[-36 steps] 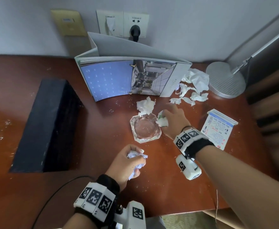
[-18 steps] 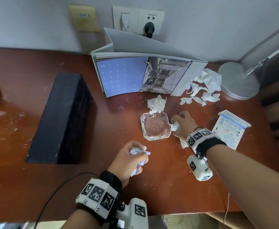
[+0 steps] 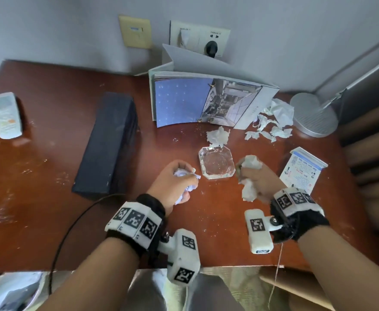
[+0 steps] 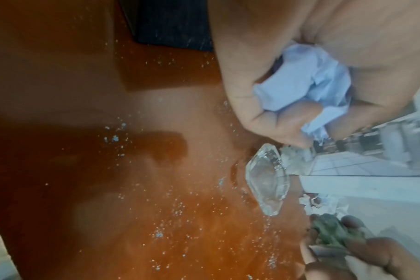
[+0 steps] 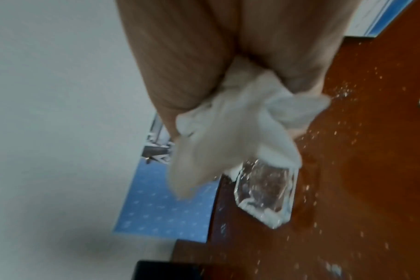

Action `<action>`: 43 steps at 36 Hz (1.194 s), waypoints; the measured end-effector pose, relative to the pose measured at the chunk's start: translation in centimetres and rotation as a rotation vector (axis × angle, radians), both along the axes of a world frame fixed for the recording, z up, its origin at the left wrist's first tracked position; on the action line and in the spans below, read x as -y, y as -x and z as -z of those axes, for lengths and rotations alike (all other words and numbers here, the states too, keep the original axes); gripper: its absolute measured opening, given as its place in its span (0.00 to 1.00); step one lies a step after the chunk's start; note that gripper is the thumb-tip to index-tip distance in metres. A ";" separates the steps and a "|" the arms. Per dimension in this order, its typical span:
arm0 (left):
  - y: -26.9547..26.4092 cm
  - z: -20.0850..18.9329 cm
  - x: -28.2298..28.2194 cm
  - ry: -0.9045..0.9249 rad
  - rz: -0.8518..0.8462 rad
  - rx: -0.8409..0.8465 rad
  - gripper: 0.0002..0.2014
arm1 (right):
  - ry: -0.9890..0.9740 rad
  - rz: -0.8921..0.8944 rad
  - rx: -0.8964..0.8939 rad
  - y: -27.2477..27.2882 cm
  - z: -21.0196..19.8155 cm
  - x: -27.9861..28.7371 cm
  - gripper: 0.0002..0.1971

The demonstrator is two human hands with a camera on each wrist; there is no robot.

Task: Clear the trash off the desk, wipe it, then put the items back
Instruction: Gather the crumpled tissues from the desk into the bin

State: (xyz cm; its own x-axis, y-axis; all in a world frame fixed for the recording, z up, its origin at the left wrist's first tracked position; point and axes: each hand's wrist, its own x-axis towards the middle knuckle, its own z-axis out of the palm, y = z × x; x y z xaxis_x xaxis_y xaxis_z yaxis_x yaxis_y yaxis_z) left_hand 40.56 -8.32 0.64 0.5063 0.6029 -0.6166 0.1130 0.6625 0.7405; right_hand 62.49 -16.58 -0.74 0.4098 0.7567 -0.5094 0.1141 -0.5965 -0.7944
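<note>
**Both hands full of tissue at the ashtray**

From my remote seat I see the red-brown desk [image 3: 49,176] filling the head view, dusted with pale crumbs. The open binder [image 3: 206,102] stands at the back by the wall, its pages facing me. To its left lies the long black box [image 3: 107,144], and further left a white remote [image 3: 5,115] sits near the desk's far left side. The round silver lamp base [image 3: 314,117] is at the back right corner, with a printed card [image 3: 303,171] lying in front of it, just right of my right wrist.

The glass ashtray [image 3: 215,162] sits mid-desk between my two hands. A loose tissue wad [image 3: 217,135] lies touching its far edge, and a scatter of torn tissue scraps [image 3: 271,126] lies between the binder's right end and the lamp base.

My left hand [image 3: 173,182] is just left of the ashtray, fingers curled tight round a crumpled tissue [image 4: 307,83]. My right hand [image 3: 260,178] is just right of the ashtray, clenched on a second tissue clump [image 3: 251,162] that sticks out above the fist and trails below it. The right wrist view is blurred, yet it shows that tissue squeezed between the fingers with the ashtray beyond.
</note>
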 end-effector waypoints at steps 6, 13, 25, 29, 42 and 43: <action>4.8 -1.2 2.7 -0.067 -0.088 -0.053 0.12 | -0.163 0.052 -0.332 5.3 -0.8 1.4 0.07; 9.4 -1.4 8.3 -0.099 -0.251 -0.123 0.11 | -0.164 -0.031 -0.468 11.0 -0.4 4.0 0.12; 25.4 -2.6 15.9 -0.087 -0.627 -0.202 0.13 | -0.018 -0.273 -0.421 25.8 -2.0 5.9 0.13; 30.9 -2.1 17.6 -0.063 -0.717 -0.231 0.13 | 0.038 -0.432 -0.336 32.1 -1.7 5.6 0.09; 54.2 3.6 19.2 0.014 -0.858 -0.302 0.09 | 0.280 -0.721 -0.078 56.7 2.9 2.9 0.05; 55.9 4.3 19.0 0.032 -0.868 -0.300 0.09 | 0.294 -0.722 -0.055 58.6 3.3 2.6 0.04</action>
